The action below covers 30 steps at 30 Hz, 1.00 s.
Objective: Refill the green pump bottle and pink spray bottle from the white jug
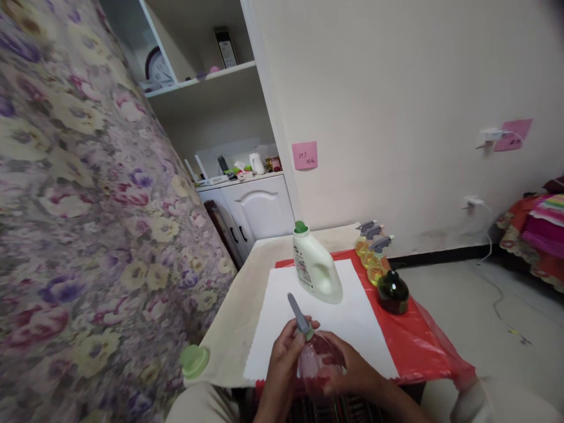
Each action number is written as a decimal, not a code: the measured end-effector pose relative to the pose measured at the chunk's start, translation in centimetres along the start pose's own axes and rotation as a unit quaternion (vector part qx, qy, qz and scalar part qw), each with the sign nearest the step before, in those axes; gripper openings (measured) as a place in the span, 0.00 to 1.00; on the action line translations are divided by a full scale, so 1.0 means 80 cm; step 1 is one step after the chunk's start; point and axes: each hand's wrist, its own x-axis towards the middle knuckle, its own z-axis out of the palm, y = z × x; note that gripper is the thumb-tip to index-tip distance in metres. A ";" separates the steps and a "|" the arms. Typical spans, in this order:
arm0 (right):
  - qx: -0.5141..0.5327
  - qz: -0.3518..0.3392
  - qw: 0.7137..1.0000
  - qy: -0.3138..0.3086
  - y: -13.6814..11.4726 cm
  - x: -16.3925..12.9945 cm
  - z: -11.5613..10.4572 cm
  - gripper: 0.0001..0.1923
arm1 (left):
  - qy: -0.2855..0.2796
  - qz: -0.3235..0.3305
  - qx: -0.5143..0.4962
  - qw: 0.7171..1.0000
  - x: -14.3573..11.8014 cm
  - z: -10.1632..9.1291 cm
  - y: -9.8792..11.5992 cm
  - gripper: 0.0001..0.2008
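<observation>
From the head view, both hands meet low over the near table [233, 305] edge. The left hand [282, 364] curls round the neck of a clear bottle [319, 358], fingers by its grey sprayer [299, 317]. The right hand [352, 370] cups the bottle's body.

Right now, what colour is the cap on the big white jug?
Green. The cap on the jug shows best in the head view.

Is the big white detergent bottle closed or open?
Closed: the white detergent bottle stands upright with its green cap on top.
</observation>
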 end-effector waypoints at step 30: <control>-0.002 0.006 1.000 0.010 0.001 0.000 -0.003 0.48 | 0.034 0.022 0.071 0.997 0.001 -0.005 -0.011 0.22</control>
